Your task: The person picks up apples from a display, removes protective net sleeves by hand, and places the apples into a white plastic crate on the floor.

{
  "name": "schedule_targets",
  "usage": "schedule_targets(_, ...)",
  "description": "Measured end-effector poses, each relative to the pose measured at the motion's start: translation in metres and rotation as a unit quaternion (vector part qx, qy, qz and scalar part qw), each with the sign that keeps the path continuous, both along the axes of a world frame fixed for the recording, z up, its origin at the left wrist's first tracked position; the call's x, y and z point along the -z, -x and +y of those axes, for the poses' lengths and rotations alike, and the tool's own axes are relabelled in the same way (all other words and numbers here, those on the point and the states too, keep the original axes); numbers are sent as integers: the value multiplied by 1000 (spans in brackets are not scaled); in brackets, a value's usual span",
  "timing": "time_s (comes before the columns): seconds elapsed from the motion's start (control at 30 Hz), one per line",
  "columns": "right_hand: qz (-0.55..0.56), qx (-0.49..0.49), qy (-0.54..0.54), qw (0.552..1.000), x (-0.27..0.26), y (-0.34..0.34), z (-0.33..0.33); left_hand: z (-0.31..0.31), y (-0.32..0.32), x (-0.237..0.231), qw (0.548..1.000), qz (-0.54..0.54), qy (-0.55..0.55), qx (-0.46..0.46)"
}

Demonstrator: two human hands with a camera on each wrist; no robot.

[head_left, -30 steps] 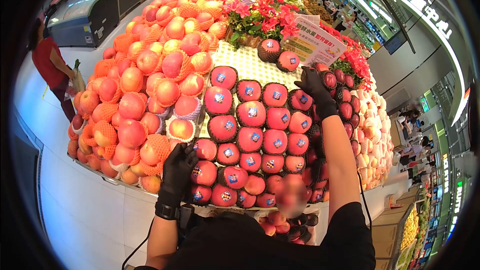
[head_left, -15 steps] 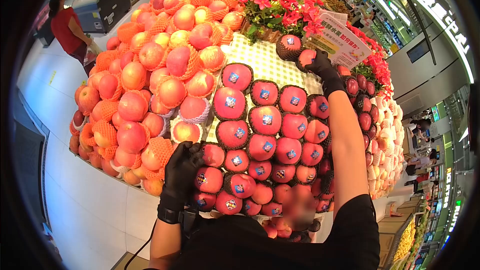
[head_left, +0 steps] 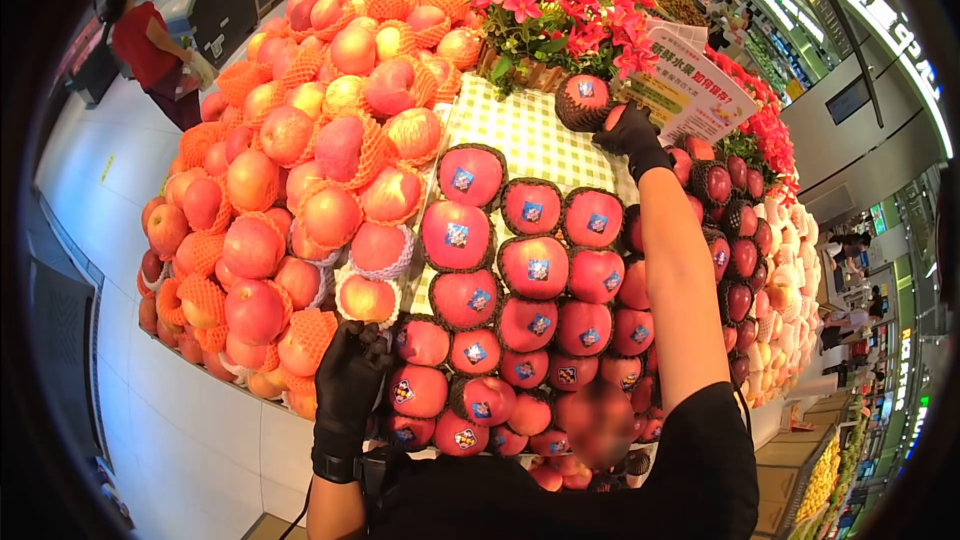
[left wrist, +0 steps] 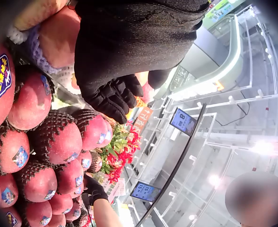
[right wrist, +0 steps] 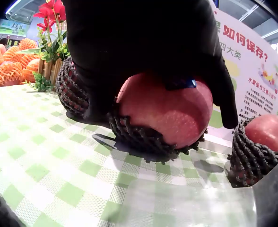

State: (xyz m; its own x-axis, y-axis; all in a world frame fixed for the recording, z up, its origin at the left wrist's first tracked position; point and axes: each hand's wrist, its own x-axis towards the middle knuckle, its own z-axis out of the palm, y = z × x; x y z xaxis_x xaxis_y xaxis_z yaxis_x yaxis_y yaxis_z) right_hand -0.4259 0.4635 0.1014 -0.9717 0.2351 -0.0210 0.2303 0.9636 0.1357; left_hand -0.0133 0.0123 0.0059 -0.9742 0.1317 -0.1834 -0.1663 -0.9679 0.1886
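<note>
Right hand (head_left: 632,135) clamped on an apple (right wrist: 165,113)
Sign (right wrist: 252,61) behind it; left hand (head_left: 350,380) loosely curled beside other apples (head_left: 418,390)

Bright glare from ceiling lights (left wrist: 264,146), black-cornered fisheye curvature, shadow beneath the gripped apple (right wrist: 165,111).

The black-netted red apple (right wrist: 169,111), earlier left of my right hand (head_left: 632,135), now sits beneath it, gripped.
</note>
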Motion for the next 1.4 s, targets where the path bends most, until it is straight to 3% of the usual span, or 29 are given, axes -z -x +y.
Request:
schedule_targets(0.07,-32,-13,7,999,-14,-10,-10,-2,-1,-1,1000,-9,2,-3)
schedule_targets(0.1,40,10,-6,999,11,7,5,-3,-1,-1,1000,-10,-3,-1)
schedule_targets(0.2,59,61,-9,996,2,-8,-14,-7,-2,-2,1000,-14,13,-5)
schedule_targets(0.3,-11,47,-5,999,-9,-8,-20,-11,-2,-1,1000,-16,24,-11)
schedule_targets(0.4,87,107,101,985,7,-6,-11,-14,-5,-4,999,-25,36,-16)
schedule_targets(0.57,94,83,35,992,-8,-26,-17,-20,-9,-3,998,-32,44,-20)
schedule_targets(0.77,154,117,109,975,-19,-33,-4,-19,-13,-15,997,-40,62,-20)
schedule_targets(0.9,266,87,231,932,-18,-48,17,-18,-13,-20,999,-17,44,-8)
schedule_targets(1.0,294,-8,296,909,-23,-67,32,-18,-14,-23,998,40,37,4)
schedule_targets(1.07,411,-6,232,881,-11,-93,35,-18,-18,-15,992,93,80,7)
schedule_targets(1.13,471,-18,246,847,-36,-136,12,-17,-20,-18,997,67,27,24)
schedule_targets(1.23,435,-92,330,833,-48,-180,-3,-17,-22,-18,997,69,30,31)
schedule_targets(1.4,396,-104,519,750,-74,-264,-53,-12,-22,-29,995,85,46,29)
